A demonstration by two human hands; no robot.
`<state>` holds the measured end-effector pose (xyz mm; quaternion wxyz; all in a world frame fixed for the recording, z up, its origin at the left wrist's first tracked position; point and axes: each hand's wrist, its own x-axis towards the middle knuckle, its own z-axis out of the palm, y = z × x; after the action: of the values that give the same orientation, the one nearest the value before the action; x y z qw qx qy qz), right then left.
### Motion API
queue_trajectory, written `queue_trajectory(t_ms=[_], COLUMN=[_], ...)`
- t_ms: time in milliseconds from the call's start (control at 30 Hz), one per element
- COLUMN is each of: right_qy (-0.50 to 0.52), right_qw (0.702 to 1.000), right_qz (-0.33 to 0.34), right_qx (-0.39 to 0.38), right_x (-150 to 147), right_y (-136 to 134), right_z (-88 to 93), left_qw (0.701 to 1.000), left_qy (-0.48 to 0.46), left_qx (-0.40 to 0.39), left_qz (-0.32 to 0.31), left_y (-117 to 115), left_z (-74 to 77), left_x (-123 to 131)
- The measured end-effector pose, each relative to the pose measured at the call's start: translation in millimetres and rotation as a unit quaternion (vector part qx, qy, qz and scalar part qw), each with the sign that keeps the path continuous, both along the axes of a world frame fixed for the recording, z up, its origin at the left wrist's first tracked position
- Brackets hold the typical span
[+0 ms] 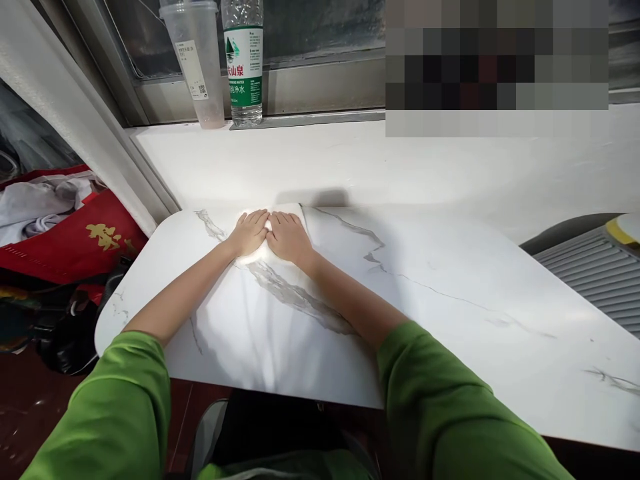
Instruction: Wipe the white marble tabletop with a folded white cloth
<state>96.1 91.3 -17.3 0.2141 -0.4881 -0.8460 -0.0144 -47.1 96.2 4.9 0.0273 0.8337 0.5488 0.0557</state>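
Note:
A folded white cloth (254, 259) lies on the white, grey-veined tabletop (450, 267), close to the wall. My left hand (250, 233) rests flat on the cloth's left part, palm down. Beside it my right hand (287, 235) presses flat on the right part, its fingers stretched forward. The two hands almost meet at the fingertips and thumbs. Both palms and the cloth's middle under them are hidden. Both forearms reach across the table from green sleeves.
On the window ledge stand a clear plastic cup (197, 67) and a water bottle (243, 73). A red bag (95, 233) with white fabric sits left of the table. At the right edge is a grey ribbed object (595, 273). The upper right is blurred out.

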Motion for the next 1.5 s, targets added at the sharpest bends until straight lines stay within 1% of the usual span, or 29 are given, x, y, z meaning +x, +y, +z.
queue_trajectory(t_ms=[67,133,300,367,433,467,533,600,700,800,867,1033,1100,1167,1233,1333,1400,1500], right_qy=[0.0,0.005,0.005,-0.003,-0.012,-0.016,-0.02,-0.018,0.0,0.015,0.019,0.03,0.036,0.04,0.04,0.033,0.024,0.015], right_qw=[1.0,1.0,1.0,0.999,0.998,0.997,0.995,0.993,0.992,0.992,0.994,0.999,0.999,0.999,0.999,0.999,1.0,1.0], right_qz=[-0.001,-0.002,0.025,0.041,0.061,0.071,0.093,0.113,0.128,0.122,0.111,0.044,0.018,0.003,-0.002,0.004,0.008,0.012], right_qx=[0.006,0.011,0.014,0.016,0.01,0.005,-0.007,-0.016,-0.014,-0.007,-0.005,0.0,-0.01,-0.014,-0.012,-0.001,0.006,0.002], right_x=[-2.1,-4.8,-11.4,-13.7,-15.2,-15.6,-15.8,-16.4,-22.3,-37.0,-50.0,-81.0,-89.6,-94.8,-96.7,-95.6,-94.8,-96.7], right_y=[-20.3,-48.6,-136.3,-166.0,-185.2,-190.1,-189.8,-178.1,-146.2,-105.0,-75.0,-4.1,16.4,29.5,34.7,28.4,15.7,-16.3], right_z=[-1.0,-1.8,-0.6,1.6,4.5,6.1,9.0,10.9,11.0,9.2,8.0,6.2,5.0,3.2,1.1,-1.1,-0.9,2.0], left_qw=[1.0,1.0,0.999,0.999,0.999,0.999,0.999,0.999,0.998,0.996,0.996,0.997,0.998,0.998,0.998,0.999,0.999,0.998], left_qy=[0.004,0.005,-0.008,-0.017,-0.023,-0.025,-0.03,-0.034,-0.045,-0.062,-0.066,-0.06,-0.063,-0.065,-0.06,-0.043,-0.036,-0.037], left_qx=[-0.007,-0.01,0.004,0.008,0.009,0.009,0.004,-0.011,-0.045,-0.049,-0.035,-0.021,-0.017,-0.015,-0.017,-0.022,-0.03,-0.038], left_qz=[-0.005,-0.01,-0.032,-0.041,-0.041,-0.038,-0.034,-0.028,0.002,0.045,0.058,0.032,0.022,0.016,0.012,0.015,0.017,0.018], left_y=[-19.4,-45.6,-132.3,-165.5,-190.4,-198.6,-205.4,-199.8,-172.9,-131.3,-98.1,-12.0,14.3,31.4,38.6,32.8,19.3,-14.5], left_z=[0.1,-0.8,-5.7,-6.0,-5.1,-4.4,-2.6,-0.7,2.1,4.3,5.0,4.7,3.9,2.6,1.4,0.9,2.1,4.9], left_x=[-2.8,-7.7,-25.2,-32.2,-38.4,-41.2,-46.0,-49.9,-54.9,-61.3,-67.7,-87.5,-93.5,-97.3,-98.9,-98.6,-98.6,-102.4])
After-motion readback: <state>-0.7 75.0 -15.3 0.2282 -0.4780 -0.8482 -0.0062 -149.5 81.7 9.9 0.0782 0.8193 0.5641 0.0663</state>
